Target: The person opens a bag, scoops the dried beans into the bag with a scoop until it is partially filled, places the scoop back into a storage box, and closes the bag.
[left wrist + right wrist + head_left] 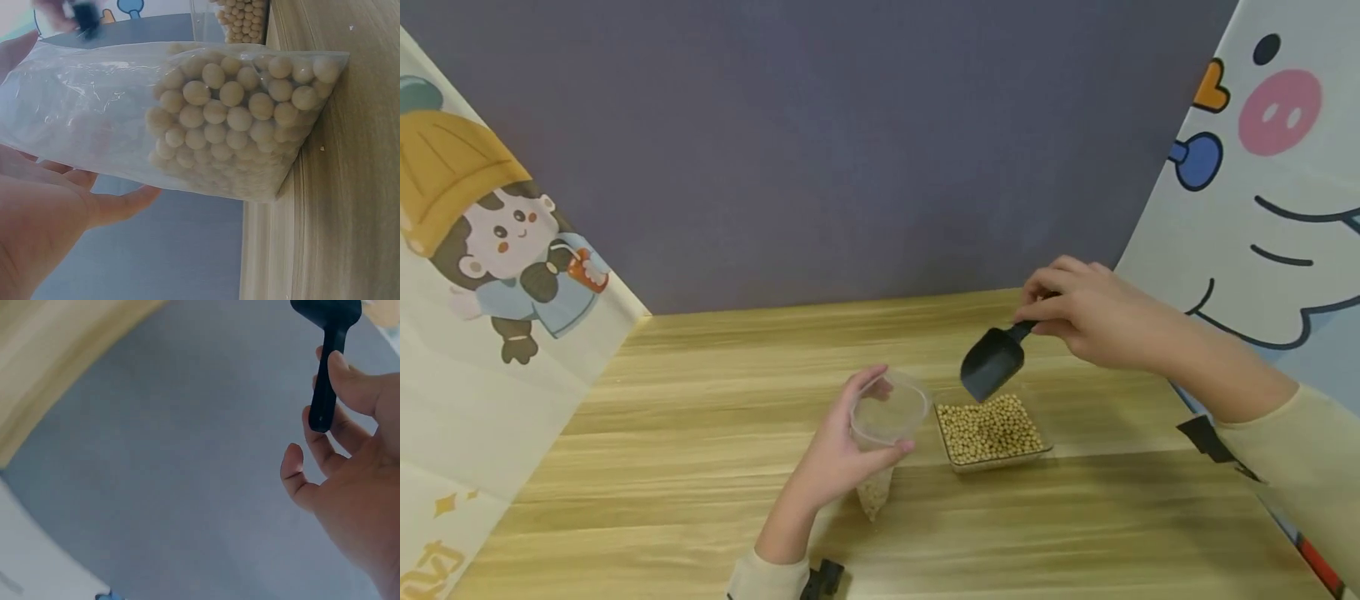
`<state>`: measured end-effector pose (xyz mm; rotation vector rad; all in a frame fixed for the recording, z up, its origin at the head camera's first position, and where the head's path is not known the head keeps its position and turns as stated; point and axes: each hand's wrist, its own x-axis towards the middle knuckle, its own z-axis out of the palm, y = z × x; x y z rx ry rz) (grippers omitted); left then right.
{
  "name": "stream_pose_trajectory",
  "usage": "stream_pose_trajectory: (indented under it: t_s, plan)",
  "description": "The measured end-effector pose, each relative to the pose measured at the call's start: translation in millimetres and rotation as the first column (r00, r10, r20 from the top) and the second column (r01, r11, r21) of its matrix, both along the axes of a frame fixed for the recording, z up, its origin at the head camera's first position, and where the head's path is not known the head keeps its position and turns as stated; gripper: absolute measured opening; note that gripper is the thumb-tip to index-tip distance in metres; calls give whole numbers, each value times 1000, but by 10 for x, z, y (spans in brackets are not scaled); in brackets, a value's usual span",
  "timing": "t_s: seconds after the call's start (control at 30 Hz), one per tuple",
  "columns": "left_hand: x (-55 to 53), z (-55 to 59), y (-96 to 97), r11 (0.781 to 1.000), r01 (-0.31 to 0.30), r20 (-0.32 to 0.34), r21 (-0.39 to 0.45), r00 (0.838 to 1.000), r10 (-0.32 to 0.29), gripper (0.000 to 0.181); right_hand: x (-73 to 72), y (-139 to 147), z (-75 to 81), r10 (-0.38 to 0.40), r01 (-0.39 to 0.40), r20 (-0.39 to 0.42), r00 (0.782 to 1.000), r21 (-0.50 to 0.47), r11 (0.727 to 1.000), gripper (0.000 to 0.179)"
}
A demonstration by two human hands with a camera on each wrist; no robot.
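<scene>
My left hand [842, 446] holds a clear plastic bag [874, 492] by its mouth, which is spread into a round opening facing up. In the left wrist view, round beige beans [231, 119] that look like soybeans fill the bag's lower part, and its upper part is bare film. My right hand [1075, 312] pinches the handle of a small black scoop [992, 364] between thumb and fingers. The scoop's bowl tilts down to the left, over the far side of a clear box of soybeans [992, 429]. Right wrist view: the handle [325, 394] lies against my fingers.
The wood-grain table [662, 450] runs back to a dark grey-blue wall panel [812, 150]. White panels with cartoon figures stand at the left [445, 350] and right [1240, 275]. The soybean box is just right of the bag.
</scene>
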<state>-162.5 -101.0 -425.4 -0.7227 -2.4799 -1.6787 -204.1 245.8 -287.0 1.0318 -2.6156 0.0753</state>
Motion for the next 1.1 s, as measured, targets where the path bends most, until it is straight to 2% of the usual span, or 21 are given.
stream_pose_trajectory:
  t_s: [0.13,0.23,0.37,0.53,0.73,0.93,1.1]
  plan:
    - [3,3,1,1000,-1,-4,-3,1000,1,97,-19,176,-166,23,-15,-66,998,125,992,28]
    - [3,7,3,1000,3,-8,-6,1000,-3,97,-22,257,-264,62,-44,-105,993,167,985,32]
    - [6,-2,2,1000,-1,-9,-4,1000,0,96,-21,281,-365,89,-69,-113,990,164,984,36]
    - [4,-16,2,1000,-1,-15,-1,1000,1,97,-18,214,-488,89,-77,-68,994,159,984,34]
    - [5,-8,15,1000,3,-17,-1,1000,-4,97,-14,115,-629,76,-62,-63,995,202,977,46]
    - [14,5,20,1000,2,-13,9,1000,-2,96,-47,-6,-720,152,-132,-97,984,188,973,47]
    - [27,7,20,1000,-10,-7,6,1000,10,96,-36,-138,-741,207,-197,-79,975,114,974,44]
